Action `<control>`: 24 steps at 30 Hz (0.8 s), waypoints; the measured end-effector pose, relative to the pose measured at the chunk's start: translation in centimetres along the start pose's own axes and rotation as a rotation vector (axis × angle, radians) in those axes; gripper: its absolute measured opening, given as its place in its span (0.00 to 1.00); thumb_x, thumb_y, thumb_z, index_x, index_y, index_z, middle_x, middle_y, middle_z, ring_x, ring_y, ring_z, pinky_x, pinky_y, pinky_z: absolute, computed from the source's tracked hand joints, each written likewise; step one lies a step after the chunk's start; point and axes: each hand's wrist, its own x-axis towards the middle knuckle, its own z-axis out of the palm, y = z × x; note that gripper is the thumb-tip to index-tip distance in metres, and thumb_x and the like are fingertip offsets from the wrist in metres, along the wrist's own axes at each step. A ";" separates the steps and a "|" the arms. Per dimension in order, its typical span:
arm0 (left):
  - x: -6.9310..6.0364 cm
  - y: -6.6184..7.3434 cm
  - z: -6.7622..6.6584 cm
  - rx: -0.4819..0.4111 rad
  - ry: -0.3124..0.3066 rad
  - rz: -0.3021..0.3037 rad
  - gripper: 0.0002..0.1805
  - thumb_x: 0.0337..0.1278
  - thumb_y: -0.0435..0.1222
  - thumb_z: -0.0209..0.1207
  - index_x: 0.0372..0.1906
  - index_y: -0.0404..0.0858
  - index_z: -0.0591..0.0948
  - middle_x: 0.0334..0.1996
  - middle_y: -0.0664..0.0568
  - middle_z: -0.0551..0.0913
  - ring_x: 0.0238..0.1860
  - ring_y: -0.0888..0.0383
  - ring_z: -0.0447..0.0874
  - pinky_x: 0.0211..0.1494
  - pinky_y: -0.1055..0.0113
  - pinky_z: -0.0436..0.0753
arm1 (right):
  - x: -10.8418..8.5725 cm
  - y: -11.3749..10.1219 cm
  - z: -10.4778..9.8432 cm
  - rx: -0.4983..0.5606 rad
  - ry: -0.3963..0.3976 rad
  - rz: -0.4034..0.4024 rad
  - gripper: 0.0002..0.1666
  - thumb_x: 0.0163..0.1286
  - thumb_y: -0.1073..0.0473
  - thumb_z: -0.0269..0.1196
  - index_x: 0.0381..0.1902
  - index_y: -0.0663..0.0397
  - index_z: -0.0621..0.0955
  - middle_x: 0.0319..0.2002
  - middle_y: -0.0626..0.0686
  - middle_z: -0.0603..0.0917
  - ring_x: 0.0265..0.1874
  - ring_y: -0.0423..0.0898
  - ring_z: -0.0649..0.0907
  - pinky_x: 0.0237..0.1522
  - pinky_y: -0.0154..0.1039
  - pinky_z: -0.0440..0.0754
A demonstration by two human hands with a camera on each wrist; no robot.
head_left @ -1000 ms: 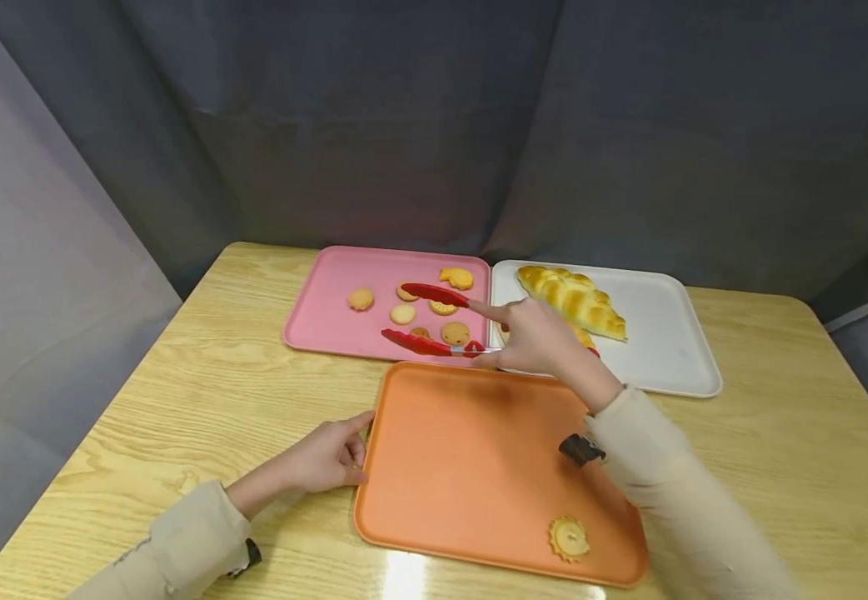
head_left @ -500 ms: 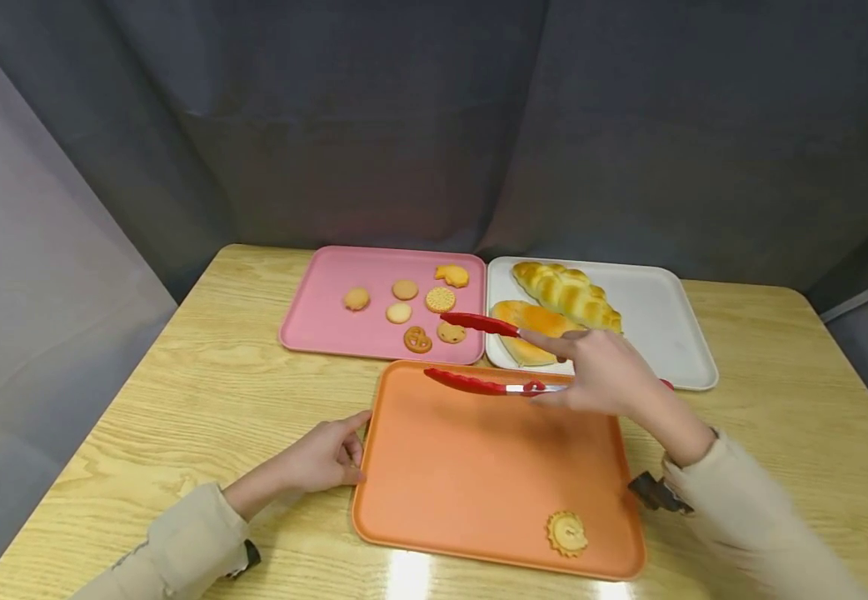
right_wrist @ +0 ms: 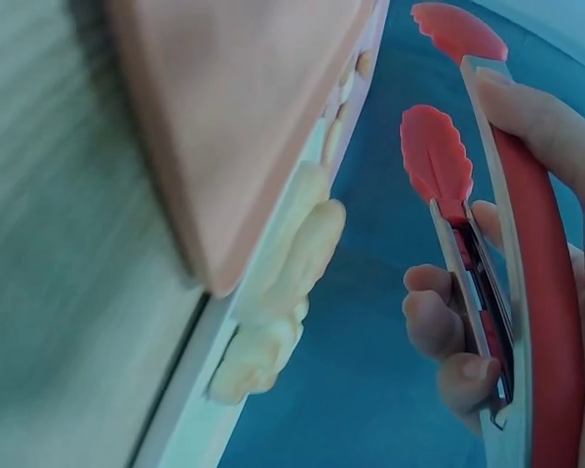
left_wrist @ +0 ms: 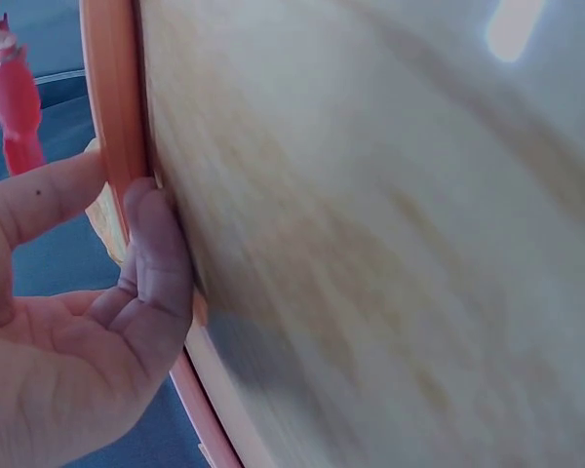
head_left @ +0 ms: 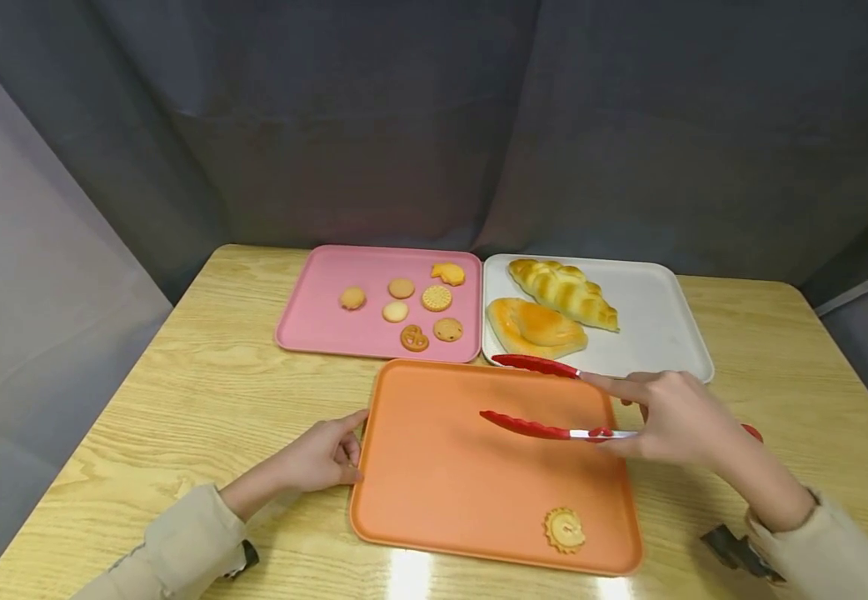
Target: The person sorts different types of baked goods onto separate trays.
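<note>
My right hand (head_left: 677,417) holds red-and-metal tongs (head_left: 527,427) over the right part of the orange tray (head_left: 464,475). Their red tips are spread apart with nothing between them, as the right wrist view also shows the tongs (right_wrist: 437,156). On the orange tray's near right lies a scalloped cookie (head_left: 565,530). At that tray's left edge is my left hand (head_left: 321,454); in the left wrist view its thumb and curled fingers (left_wrist: 161,253) pinch the rim.
Behind, a pink tray (head_left: 314,325) carries several cookies, including a pretzel-shaped one (head_left: 414,337) and a fish-shaped one (head_left: 449,273). Beside it a white tray (head_left: 659,325) bears a braided loaf (head_left: 565,292) and a flat golden bread (head_left: 531,327). A dark curtain (head_left: 374,125) hangs behind the table.
My right hand has drawn the tongs from above the pink tray rightward and nearer, over the orange tray, uncovering the cookies and flat bread. The left hand stays at the tray edge.
</note>
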 end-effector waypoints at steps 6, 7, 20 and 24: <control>-0.1 0.2 0.0 0.007 -0.004 0.003 0.43 0.44 0.21 0.60 0.66 0.20 0.50 0.23 0.52 0.73 0.19 0.64 0.68 0.22 0.73 0.69 | -2.6 0.4 0.1 -0.021 -0.025 0.035 0.42 0.33 0.41 0.76 0.51 0.44 0.81 0.15 0.34 0.59 0.12 0.30 0.55 0.15 0.27 0.55; -0.1 0.2 0.1 0.008 -0.004 0.003 0.43 0.44 0.21 0.60 0.65 0.20 0.50 0.23 0.52 0.73 0.19 0.64 0.68 0.22 0.73 0.69 | -3.0 0.6 0.1 -0.026 -0.027 0.033 0.42 0.33 0.41 0.76 0.51 0.44 0.81 0.15 0.34 0.60 0.13 0.30 0.55 0.15 0.27 0.55; -0.1 0.2 0.1 0.012 -0.003 0.000 0.44 0.44 0.21 0.60 0.66 0.20 0.49 0.23 0.52 0.73 0.18 0.64 0.68 0.22 0.73 0.70 | -8.9 2.8 1.5 0.260 0.009 -0.118 0.43 0.29 0.48 0.79 0.51 0.44 0.80 0.16 0.33 0.61 0.14 0.25 0.58 0.16 0.18 0.54; -0.1 0.2 0.0 0.018 0.000 0.005 0.44 0.43 0.21 0.60 0.66 0.20 0.49 0.23 0.52 0.73 0.18 0.64 0.68 0.22 0.73 0.70 | -10.3 3.1 1.9 0.314 -0.024 -0.121 0.42 0.31 0.48 0.78 0.51 0.46 0.81 0.15 0.34 0.63 0.15 0.24 0.59 0.15 0.18 0.55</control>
